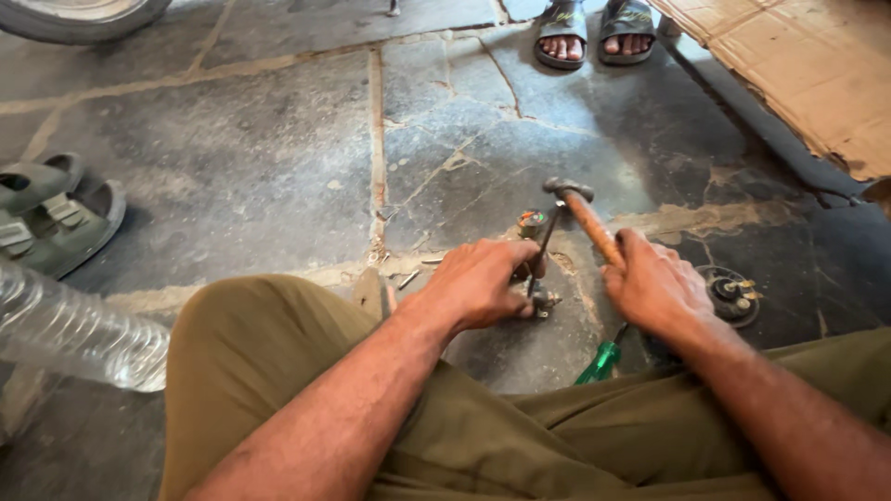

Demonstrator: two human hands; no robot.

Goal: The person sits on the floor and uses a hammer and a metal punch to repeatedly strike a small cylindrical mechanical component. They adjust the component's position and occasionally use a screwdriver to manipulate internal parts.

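Cracked grey stone flooring [278, 176] lies under a seated person in olive trousers. Their left hand [483, 283] grips a thin metal punch [541, 250] standing on a small metal part [543, 300] on the floor, while the right hand [654, 288] is clenched round the wooden handle of a hammer [580, 209], its head just above the punch. A green-handled screwdriver [599, 362] lies beside the right wrist.

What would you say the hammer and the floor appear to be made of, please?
The hammer in the right hand seems to have a dull dark metal head and a reddish-brown wooden handle. The floor looks like grey stone slabs, matte and stained, with pale joints.
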